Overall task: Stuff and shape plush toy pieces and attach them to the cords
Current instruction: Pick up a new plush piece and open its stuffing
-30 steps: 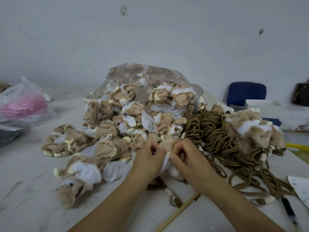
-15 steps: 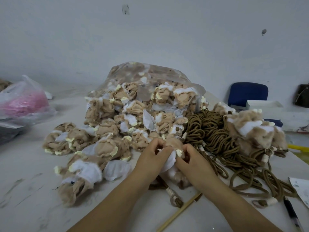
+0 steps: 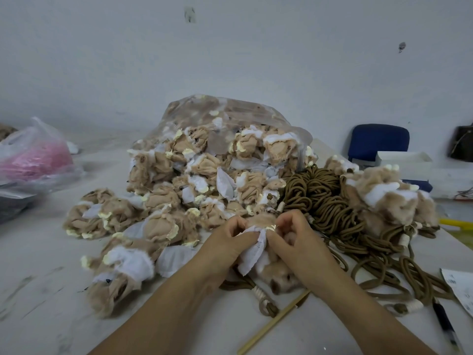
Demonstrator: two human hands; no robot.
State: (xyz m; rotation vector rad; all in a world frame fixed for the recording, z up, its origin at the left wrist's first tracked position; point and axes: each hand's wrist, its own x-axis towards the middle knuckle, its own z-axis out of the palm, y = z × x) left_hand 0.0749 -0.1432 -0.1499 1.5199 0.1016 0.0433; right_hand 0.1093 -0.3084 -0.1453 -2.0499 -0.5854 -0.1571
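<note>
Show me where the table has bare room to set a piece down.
Bare table lies near-left, bordered by the pink bag, the loose plush pieces and the left forearm. Crowded: cords, pen and paper on the right; stick near-centre.

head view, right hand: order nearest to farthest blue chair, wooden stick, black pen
1. wooden stick, just below the right hand
2. black pen, lower right corner
3. blue chair, far back right
</note>
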